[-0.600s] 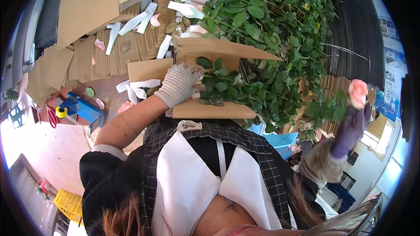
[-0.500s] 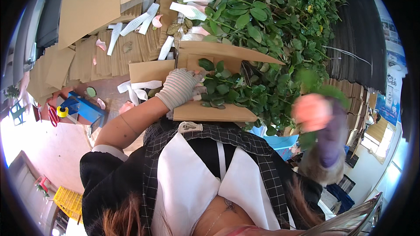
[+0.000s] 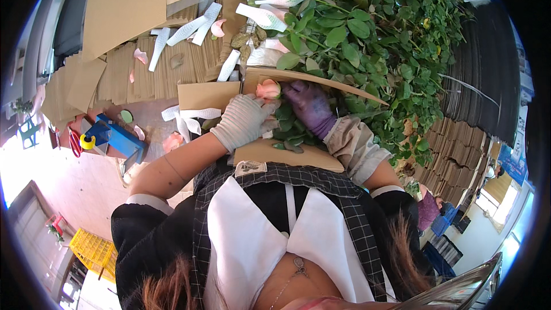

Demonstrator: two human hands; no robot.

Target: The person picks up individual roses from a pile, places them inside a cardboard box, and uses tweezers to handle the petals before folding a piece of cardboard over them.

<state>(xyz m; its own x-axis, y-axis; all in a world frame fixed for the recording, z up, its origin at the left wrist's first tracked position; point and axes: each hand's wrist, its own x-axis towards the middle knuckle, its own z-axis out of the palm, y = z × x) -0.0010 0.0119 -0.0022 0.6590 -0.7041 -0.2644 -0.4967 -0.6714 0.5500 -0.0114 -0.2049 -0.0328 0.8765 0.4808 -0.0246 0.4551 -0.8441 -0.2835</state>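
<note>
A pink rose [image 3: 268, 89] lies with its bloom just beyond my left hand, inside a folded brown cardboard sheet [image 3: 290, 155]. My right hand [image 3: 310, 108], in a purple glove, closes behind the bloom where the stem would be; the stem itself is hidden. Wearing a pale striped glove, my left hand [image 3: 244, 119] curls over the left part of the cardboard, its fingers by the bloom and the leaves. What those fingers hold cannot be made out. Green rose leaves [image 3: 287, 120] show between both hands, partly covered by them.
A large heap of leafy rose stems [image 3: 367, 34] fills the far right, with blooms in white net sleeves [image 3: 261, 16]. Stacked cardboard sheets [image 3: 132, 77] lie to the left. Nearer are a blue tape dispenser [image 3: 123, 138] and red-handled scissors [image 3: 75, 142].
My right hand has come in from the far right with the pink rose and laid its bloom in the cardboard beside my left hand. The left hand stays nearly in place.
</note>
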